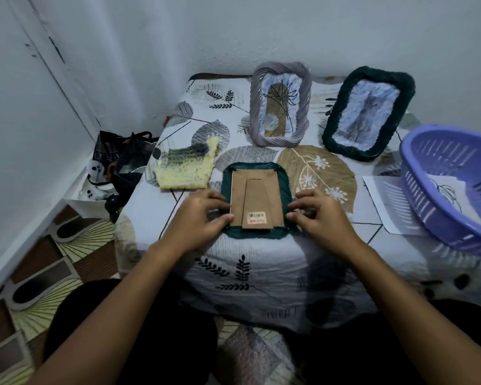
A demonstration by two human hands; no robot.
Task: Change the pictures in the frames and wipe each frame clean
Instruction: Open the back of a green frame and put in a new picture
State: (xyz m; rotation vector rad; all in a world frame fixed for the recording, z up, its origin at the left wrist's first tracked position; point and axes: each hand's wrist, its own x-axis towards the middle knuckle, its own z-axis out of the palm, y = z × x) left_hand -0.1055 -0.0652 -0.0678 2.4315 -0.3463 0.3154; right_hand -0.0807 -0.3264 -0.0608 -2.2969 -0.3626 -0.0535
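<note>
- My left hand (203,218) rests on the left edge of the dark green frame (257,200), fingers curled over the rope-twisted rim, thumb tip at the edge of the backing.
- My right hand (321,218) does the same on the right edge, fingers bent over the rim, thumb pointing in at the backing board (257,201).
- That frame lies face down near the front of the table (178,240), between my two hands; its brown cardboard back shows a flat tapered stand flap with a barcode sticker (257,218) at the near end.
- The table wears a smooth cloth printed with grey, tan and black leaves.
- A grey-lilac frame (279,104), rim moulded like twisted cord, stands upright at the back with a line-drawn leaf picture inside.
- Just right of it a second dark green twisted-rim frame (368,112) leans tilted, holding a blurry grey picture.
- A fuzzy yellow and grey knitted cloth (186,165) lies left of the face-down frame, close by it.
- A lilac slotted plastic basket (453,187) sits at the right edge, partly over a white paper sheet (383,201); another printed sheet lies inside it.
</note>
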